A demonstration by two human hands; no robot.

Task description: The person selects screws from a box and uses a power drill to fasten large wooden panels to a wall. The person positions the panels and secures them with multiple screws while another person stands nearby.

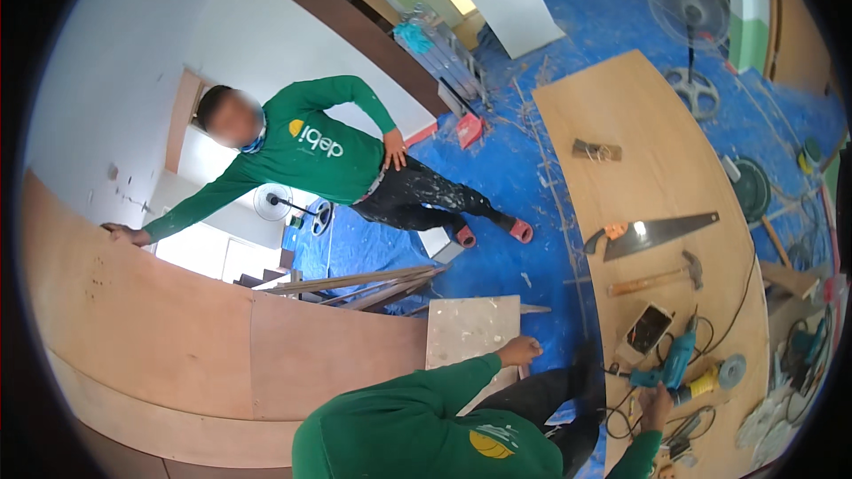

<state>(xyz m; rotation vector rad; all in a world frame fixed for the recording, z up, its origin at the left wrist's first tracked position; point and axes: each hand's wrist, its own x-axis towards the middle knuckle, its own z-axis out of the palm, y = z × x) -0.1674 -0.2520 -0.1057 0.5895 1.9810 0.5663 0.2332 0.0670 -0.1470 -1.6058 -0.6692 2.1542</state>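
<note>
My left hand [520, 351] grips the right edge of a pale, paint-flecked board [470, 326] that stands against the curved plywood wall [222, 337]. My right hand [657, 404] reaches onto the long plywood sheet [639, 124] and lies beside a blue power drill [676, 360] and a yellow angle grinder [710, 380]. It touches their handles, but whether it grips one is not clear. Both my sleeves are green.
Another person in a green shirt [319, 151] leans with one hand on the curved wall's top. A handsaw [652, 233], a hammer [657, 278], a small box [648, 328] and cables lie on the sheet. Wooden slats [373, 284], a standing fan [688, 9] and blue floor covering [497, 168] surround it.
</note>
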